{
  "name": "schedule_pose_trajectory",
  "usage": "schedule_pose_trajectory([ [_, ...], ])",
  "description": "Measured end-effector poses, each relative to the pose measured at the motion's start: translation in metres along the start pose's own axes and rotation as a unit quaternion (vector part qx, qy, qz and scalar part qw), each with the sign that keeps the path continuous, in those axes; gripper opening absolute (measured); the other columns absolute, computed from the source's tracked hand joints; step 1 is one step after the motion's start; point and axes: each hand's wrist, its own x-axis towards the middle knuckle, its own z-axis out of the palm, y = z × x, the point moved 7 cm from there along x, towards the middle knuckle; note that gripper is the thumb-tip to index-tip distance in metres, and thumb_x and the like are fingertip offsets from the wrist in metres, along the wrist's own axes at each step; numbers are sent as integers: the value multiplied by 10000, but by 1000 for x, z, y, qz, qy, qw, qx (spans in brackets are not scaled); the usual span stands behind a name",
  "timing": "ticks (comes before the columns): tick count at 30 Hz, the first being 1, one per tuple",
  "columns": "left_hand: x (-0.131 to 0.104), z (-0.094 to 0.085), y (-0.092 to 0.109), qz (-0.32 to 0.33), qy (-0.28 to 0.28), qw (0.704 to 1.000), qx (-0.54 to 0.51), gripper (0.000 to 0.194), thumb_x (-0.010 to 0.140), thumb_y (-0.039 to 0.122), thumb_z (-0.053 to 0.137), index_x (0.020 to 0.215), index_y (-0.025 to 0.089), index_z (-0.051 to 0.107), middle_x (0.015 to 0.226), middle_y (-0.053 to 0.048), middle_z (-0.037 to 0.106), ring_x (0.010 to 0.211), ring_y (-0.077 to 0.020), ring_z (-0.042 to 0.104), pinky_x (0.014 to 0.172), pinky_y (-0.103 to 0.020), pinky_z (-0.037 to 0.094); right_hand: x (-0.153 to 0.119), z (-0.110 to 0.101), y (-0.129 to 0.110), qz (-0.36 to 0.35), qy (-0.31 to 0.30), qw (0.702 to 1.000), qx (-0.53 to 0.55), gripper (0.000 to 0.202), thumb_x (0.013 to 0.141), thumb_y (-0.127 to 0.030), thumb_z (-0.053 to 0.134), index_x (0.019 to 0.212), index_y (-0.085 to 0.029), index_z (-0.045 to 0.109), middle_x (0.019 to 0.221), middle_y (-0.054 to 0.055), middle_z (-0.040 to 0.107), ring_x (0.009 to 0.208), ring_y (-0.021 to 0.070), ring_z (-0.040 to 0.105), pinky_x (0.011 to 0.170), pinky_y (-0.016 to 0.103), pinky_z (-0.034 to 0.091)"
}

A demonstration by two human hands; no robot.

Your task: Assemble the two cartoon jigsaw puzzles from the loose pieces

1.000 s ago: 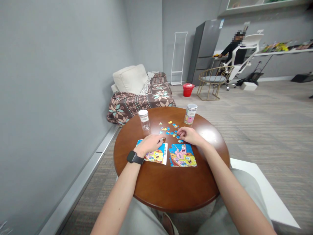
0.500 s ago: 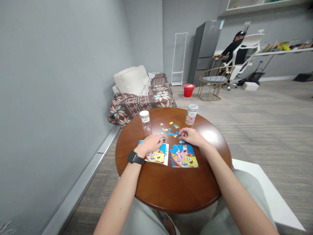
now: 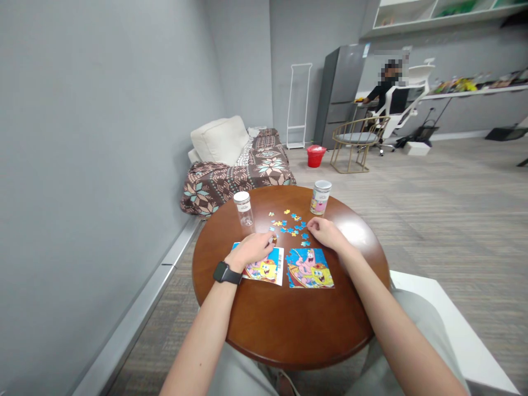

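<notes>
On the round brown table, my left hand rests over a printed picture card with a cartoon scene. Its thumb and forefinger pinch a small puzzle piece. My right hand has curled fingers at the right edge of the loose blue and yellow puzzle pieces; whatever lies between its fingertips is too small to make out. Right of the card lies a joined jigsaw puzzle with the same picture, its upper left edge uneven.
A clear jar with a white lid stands at the table's left rear, and a labelled jar at the right rear. Beyond are a draped couch, a red bucket, a gold-framed chair and a person seated at a desk.
My right hand has shifted slightly right, away from the loose pieces. My left hand stays over the card, its fingers still together. The whole view has tilted up a little.
</notes>
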Motion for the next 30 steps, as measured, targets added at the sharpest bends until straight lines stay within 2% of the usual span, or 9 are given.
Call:
schedule_pose_trajectory([
  [7,0,1,-2,-15,-2,1000,5,220,931,311,371,1067,194,500,864,-78,692,759,-220,657,609,-288,385,2,4,-1,-34,9,999,-20,181,835,-177,549,983,-136,646,780,45,645,765,157,601,744,260,450],
  [13,-1,0,-1,-22,-12,1000,0,239,929,308,378,1096,199,511,897,-77,694,791,-216,659,643,-283,405,3,8,-7,-67,-11,996,-63,345,836,-156,573,1172,-122,644,821,69,620,798,174,590,816,282,455],
  [21,0,-1,1,6,-5,1000,-18,259,937,278,363,1112,215,543,951,-72,701,856,-220,665,685,-282,434,3,10,-5,-74,-9,995,-65,260,843,-180,568,1077,-136,673,816,61,619,788,168,579,809,282,458],
  [26,-2,-3,3,6,-12,1000,-22,269,941,273,363,1118,211,556,974,-79,700,867,-219,662,708,-284,448,6,11,-2,-58,4,994,-93,382,871,-224,551,1231,-109,607,924,108,627,870,203,596,861,307,447],
  [30,-2,-4,4,1,-9,1000,-22,257,933,278,381,1100,208,564,944,-76,698,837,-211,662,695,-280,446,8,13,-3,-54,2,992,-111,379,898,-272,523,1234,-134,630,974,130,623,873,215,609,872,317,447],
])
